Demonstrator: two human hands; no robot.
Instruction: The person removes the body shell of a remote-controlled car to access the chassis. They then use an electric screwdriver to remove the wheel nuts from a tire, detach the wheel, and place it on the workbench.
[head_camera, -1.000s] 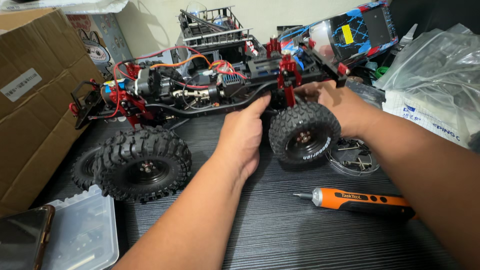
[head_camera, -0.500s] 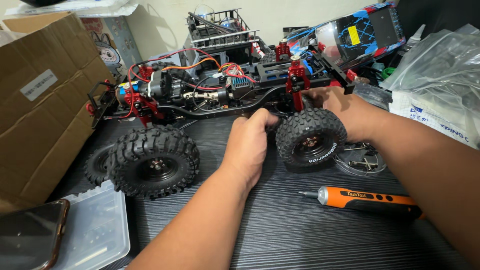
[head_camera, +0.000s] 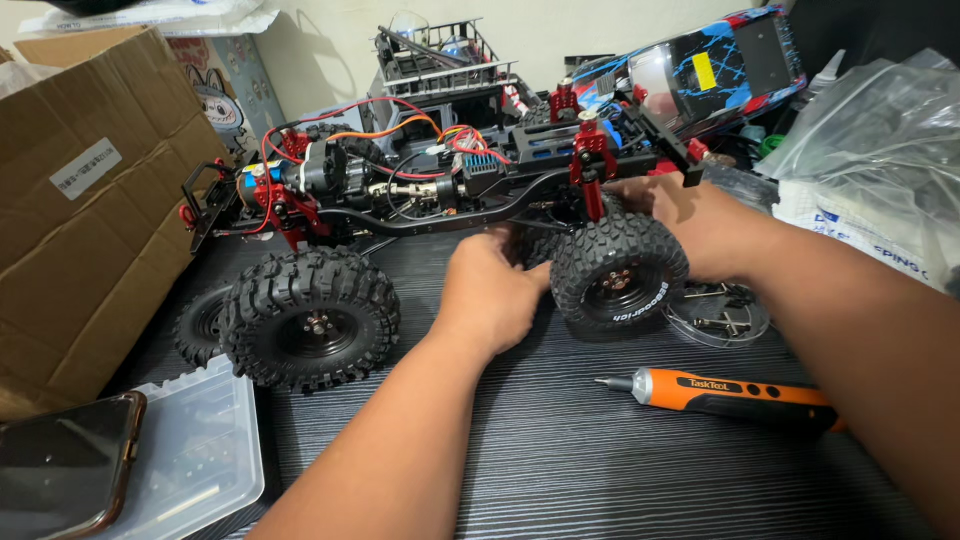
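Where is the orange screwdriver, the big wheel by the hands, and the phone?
orange screwdriver (head_camera: 735, 395): head view, on the middle of its orange handle.
rear wheel (head_camera: 618, 277): head view, on the dark hub between the hands.
phone (head_camera: 62, 465): head view, on its dark screen, bottom left.

Knobbly matt rubber tyres (head_camera: 618, 272) on a chassis (head_camera: 440, 195) of black and glossy red metal — the screwdriver (head_camera: 730, 397) is smooth orange plastic, the box (head_camera: 80, 210) plain cardboard, the tabletop (head_camera: 600, 470) ribbed dark wood-grain.
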